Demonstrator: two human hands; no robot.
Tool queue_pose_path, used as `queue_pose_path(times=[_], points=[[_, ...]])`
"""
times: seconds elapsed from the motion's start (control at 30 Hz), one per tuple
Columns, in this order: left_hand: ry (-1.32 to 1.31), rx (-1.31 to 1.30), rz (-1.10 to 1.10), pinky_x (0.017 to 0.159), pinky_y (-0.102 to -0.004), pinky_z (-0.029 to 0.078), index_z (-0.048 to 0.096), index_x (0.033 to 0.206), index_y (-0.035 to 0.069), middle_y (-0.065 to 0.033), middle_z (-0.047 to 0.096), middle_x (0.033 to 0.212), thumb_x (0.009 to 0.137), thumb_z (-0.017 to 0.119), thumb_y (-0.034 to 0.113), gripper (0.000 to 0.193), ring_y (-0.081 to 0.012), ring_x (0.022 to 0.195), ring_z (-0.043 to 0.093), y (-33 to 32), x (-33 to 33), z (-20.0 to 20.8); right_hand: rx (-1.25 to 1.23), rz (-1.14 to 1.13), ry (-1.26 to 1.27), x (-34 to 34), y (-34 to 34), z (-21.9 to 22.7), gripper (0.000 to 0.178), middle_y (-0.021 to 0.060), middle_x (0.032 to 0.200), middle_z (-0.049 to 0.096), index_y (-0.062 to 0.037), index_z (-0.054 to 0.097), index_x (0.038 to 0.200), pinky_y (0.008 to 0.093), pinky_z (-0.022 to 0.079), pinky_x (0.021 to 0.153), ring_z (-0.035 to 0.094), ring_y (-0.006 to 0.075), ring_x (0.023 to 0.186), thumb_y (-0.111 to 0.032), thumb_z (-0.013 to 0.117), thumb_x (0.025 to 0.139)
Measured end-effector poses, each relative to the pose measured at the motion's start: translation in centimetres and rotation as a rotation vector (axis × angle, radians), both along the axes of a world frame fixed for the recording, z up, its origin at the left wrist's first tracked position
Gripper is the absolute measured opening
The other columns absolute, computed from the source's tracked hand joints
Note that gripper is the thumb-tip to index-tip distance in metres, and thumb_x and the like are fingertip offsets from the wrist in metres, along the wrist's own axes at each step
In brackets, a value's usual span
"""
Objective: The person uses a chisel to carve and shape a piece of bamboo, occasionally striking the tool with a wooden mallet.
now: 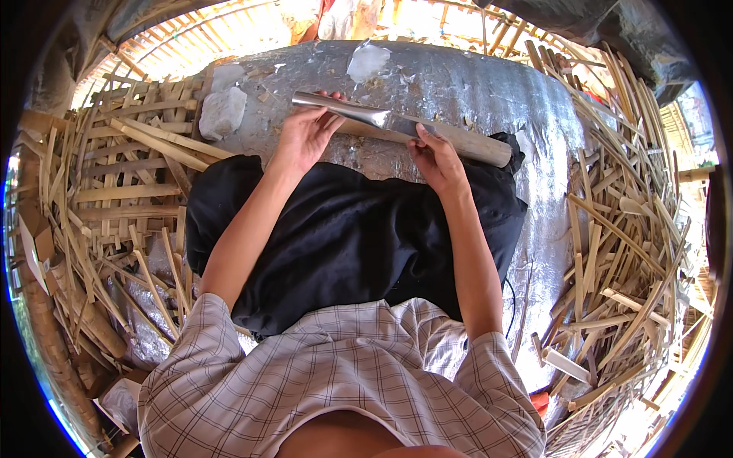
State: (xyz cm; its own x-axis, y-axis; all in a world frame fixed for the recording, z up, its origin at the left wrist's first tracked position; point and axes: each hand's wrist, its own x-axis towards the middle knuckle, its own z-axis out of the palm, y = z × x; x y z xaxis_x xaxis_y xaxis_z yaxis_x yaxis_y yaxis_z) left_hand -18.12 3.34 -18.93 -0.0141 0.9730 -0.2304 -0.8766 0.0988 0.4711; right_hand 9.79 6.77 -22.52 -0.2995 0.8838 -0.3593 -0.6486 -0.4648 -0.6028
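Across my lap, at the far side, is a shiny silver, tube-like metal piece. My left hand holds its left end, thumb in front and fingers behind. My right hand is closed at its darker right end, thumb on top and fingers curled underneath. Beyond and to the right of my right hand, a pale round length of bamboo or wood slants toward my right knee. Whether it joins the metal piece is hidden by my hand. My legs, under black cloth, are below both hands.
A silver-grey sheet covers the ground ahead, with white scraps on it. Split bamboo strips are heaped at the right. A woven bamboo lattice and loose strips are at the left. A whitish lump sits ahead left.
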Motion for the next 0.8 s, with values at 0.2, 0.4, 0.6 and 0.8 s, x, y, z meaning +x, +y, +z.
queue_pose_path(times=[0.2, 0.4, 0.6, 0.8], points=[[0.012, 0.098, -0.102, 0.115, -0.0501, 0.046, 0.058, 0.123, -0.003, -0.0215, 0.057, 0.135, 0.092, 0.057, -0.002, 0.03, -0.0347, 0.135, 0.052, -0.3, -0.6, 0.3, 0.106, -0.031, -0.051, -0.1, 0.1, -0.8, 0.011, 0.0022, 0.081, 0.057, -0.0062, 0.064, 0.093, 0.0304, 0.048, 0.082, 0.054, 0.0137, 0.075, -0.011, 0.074, 0.094], [0.374, 0.346, -0.434, 0.116, -0.0519, 0.043, 0.055, 0.137, -0.002, -0.0177, 0.05, 0.149, 0.094, 0.063, 0.011, 0.047, -0.0337, 0.138, 0.049, -0.4, 0.8, 2.8, -0.176, -0.295, 0.29, 2.1, 1.7, -2.4, 0.012, 0.0014, 0.09, 0.056, -0.007, 0.064, 0.101, 0.0356, 0.05, 0.093, 0.056, 0.0154, 0.09, -0.018, 0.069, 0.099], [0.548, 0.478, -0.995, 0.12, -0.0378, 0.031, 0.053, 0.148, 0.009, -0.0098, 0.042, 0.159, 0.098, 0.065, 0.039, 0.059, -0.0243, 0.144, 0.043, -2.8, 4.5, 2.8, -0.185, -0.521, 0.391, 5.5, 2.7, -3.4, 0.021, 0.007, 0.082, 0.058, -0.0045, 0.06, 0.096, 0.0392, 0.055, 0.076, 0.056, 0.0202, 0.074, -0.025, 0.062, 0.102], [0.611, 0.597, -1.238, 0.119, -0.0421, 0.036, 0.041, 0.154, 0.005, -0.0151, 0.044, 0.157, 0.093, 0.066, 0.015, 0.067, -0.0271, 0.143, 0.045, -3.8, 5.9, 3.1, -0.235, -0.155, 0.383, 2.9, 1.5, -2.6, 0.035, 0.003, 0.074, 0.044, -0.0069, 0.049, 0.085, 0.0283, 0.041, 0.055, 0.04, 0.0148, 0.062, -0.033, 0.046, 0.108]])
